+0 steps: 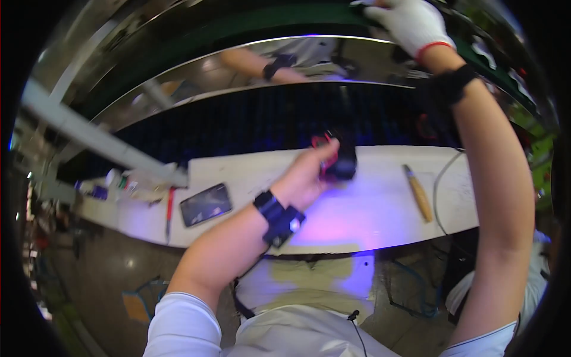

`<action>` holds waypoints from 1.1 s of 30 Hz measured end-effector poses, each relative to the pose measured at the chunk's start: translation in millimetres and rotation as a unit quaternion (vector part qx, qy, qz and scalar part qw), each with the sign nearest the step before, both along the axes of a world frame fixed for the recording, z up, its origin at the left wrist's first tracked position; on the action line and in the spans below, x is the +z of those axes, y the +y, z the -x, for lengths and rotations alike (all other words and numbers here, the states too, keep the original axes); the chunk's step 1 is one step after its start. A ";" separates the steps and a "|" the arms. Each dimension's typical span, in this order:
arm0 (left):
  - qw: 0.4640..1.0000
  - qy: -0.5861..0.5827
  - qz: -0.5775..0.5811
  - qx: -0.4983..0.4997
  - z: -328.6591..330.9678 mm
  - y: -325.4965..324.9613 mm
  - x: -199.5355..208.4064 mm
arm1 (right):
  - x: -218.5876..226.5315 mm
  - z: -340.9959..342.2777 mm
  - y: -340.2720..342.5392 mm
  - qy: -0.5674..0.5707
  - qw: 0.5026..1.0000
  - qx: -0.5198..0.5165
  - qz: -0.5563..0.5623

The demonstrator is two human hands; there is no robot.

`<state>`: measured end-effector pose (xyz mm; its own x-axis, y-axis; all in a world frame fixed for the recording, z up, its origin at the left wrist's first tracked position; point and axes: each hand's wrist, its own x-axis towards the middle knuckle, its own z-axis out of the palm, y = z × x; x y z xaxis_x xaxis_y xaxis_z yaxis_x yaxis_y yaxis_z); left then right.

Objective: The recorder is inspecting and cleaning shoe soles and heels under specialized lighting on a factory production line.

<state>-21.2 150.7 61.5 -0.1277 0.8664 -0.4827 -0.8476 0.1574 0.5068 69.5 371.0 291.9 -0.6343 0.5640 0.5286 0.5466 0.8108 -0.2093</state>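
Observation:
My bare left hand (306, 175) is over the middle of the white worktop, closed around a dark, blocky object (344, 162) with red parts; its exact kind is blurred. My right hand (411, 25), in a white knitted glove with a red cuff, stretches up to the far green belt (262, 24). Its fingers look bent inward, partly cut off by the top edge. A small dark piece (360, 5) shows at the thumb tip, too little to name. Black straps with small devices circle both wrists.
On the white worktop (238, 168) lie a dark phone (206, 204), a red pen-like tool (169, 214) and a wooden-handled tool (419, 195). A thin cable (438, 196) runs down the right side. A dark conveyor (226, 116) and a reflective strip (202, 74) lie beyond; a metal bar (101, 131) slants in from the left.

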 end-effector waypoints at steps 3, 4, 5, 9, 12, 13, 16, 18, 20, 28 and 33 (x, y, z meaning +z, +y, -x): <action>0.995 0.018 -0.067 -0.066 -13.7 -96.6 0.8 | -9.6 5.7 3.7 0.026 0.979 -0.021 -0.201; 0.995 0.078 -0.003 -0.067 -13.4 -116.3 -0.3 | -13.3 5.4 3.9 0.073 0.980 -0.028 -0.182; 0.991 0.107 -0.022 -0.077 -12.4 -132.9 -0.3 | -16.0 3.2 1.8 0.118 0.979 -0.033 -0.164; 0.730 0.674 0.105 -0.047 -3.7 -168.7 5.4 | -26.4 -26.0 -40.1 0.247 0.954 0.110 -0.133; 0.587 0.810 0.021 -0.001 -6.1 -171.4 11.2 | -34.7 -93.3 -111.9 0.206 0.933 0.242 -0.169; 0.526 0.850 -0.001 -0.008 -9.1 -167.2 11.7 | -34.3 -117.1 -133.8 0.174 0.946 0.226 -0.156; 0.498 0.866 -0.024 -0.044 -21.1 -134.5 10.6 | -42.4 -194.0 -189.3 0.192 0.955 0.225 -0.018; 0.514 0.849 -0.015 -0.120 -29.8 -106.5 9.4 | -64.0 -225.8 -211.2 0.297 0.928 0.220 0.047; 0.499 0.843 0.047 -0.197 -35.5 -83.6 10.9 | -87.5 -240.2 -219.7 0.266 0.951 0.072 0.144; 0.617 0.762 -0.182 0.075 -54.1 -121.5 27.1 | -188.7 -198.0 -238.1 0.367 0.820 0.109 0.425; 0.734 0.637 -0.214 0.102 -76.4 -158.8 21.1 | -199.0 -189.1 -243.3 0.412 0.750 0.110 0.505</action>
